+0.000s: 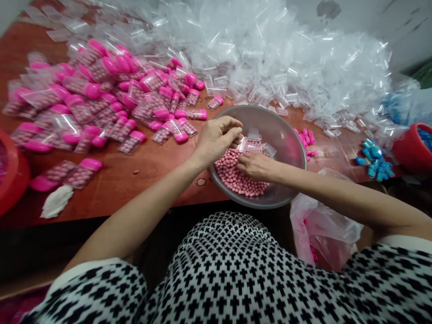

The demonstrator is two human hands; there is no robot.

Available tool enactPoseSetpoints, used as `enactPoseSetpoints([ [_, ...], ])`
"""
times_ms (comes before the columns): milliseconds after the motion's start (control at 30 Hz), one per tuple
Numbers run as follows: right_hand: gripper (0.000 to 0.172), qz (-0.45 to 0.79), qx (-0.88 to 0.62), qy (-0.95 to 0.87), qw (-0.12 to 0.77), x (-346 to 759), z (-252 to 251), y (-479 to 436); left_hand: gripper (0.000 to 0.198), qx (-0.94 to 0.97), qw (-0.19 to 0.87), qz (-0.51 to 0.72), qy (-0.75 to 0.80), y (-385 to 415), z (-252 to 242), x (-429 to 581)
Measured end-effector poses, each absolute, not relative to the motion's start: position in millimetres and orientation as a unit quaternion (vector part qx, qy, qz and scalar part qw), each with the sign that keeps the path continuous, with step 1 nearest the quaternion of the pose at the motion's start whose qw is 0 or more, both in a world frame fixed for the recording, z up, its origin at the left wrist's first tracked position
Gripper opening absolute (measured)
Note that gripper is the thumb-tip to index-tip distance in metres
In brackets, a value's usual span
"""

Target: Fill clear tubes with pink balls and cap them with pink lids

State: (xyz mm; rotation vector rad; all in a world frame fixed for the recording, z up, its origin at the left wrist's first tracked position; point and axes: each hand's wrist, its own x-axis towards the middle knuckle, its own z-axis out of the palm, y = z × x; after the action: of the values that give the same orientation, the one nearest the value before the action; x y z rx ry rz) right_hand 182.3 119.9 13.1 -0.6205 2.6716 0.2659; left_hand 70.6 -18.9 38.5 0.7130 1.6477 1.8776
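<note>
A grey bowl (286,135) at the table's front edge holds many small pink balls (232,173) and a few clear plastic cases (254,134). Over the bowl's left side, my left hand (219,137) is closed on a clear plastic case, only part of which shows between the fingers. My right hand (256,166) reaches down among the pink balls, its fingers bent and partly hidden; whether it grips any balls is not visible. Left of the bowl lie filled cases with bright pink caps (148,94).
A tall heap of clear cases (256,54) covers the back of the table (162,171). To the right are loose pink caps (305,137), blue filled cases (376,159) and a red tub (410,148). Another red tub (13,175) stands at left. A plastic bag (324,225) hangs below.
</note>
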Motion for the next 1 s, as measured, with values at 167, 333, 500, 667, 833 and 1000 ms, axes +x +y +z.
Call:
enactPoseSetpoints([
  [167,0.027,-0.161,-0.207,0.946,0.193,170.9,8.2,99.4,0.011,0.299,0.232,0.675,0.634,-17.1,27.8,68.7],
  [333,0.032,-0.476,-0.035,0.865,0.158,184.8,32.1,126.8,0.022,0.345,0.163,0.647,0.660,-19.4,24.4,63.9],
  [500,0.047,-0.663,0.046,0.746,0.033,202.7,46.1,145.0,0.032,0.401,0.245,0.588,0.658,-23.6,35.2,71.8],
  [667,0.046,-0.683,0.044,0.729,-0.024,208.8,47.3,148.3,0.042,0.402,0.396,0.612,0.554,-17.2,36.2,83.2],
  [833,0.042,-0.629,0.004,0.774,-0.071,212.9,48.3,154.3,0.037,0.368,0.405,0.624,0.557,-12.5,32.9,87.1],
  [1000,0.023,-0.513,-0.019,0.851,-0.106,217.9,43.7,162.1,0.032,0.390,0.353,0.610,0.593,-12.4,31.1,88.4],
])
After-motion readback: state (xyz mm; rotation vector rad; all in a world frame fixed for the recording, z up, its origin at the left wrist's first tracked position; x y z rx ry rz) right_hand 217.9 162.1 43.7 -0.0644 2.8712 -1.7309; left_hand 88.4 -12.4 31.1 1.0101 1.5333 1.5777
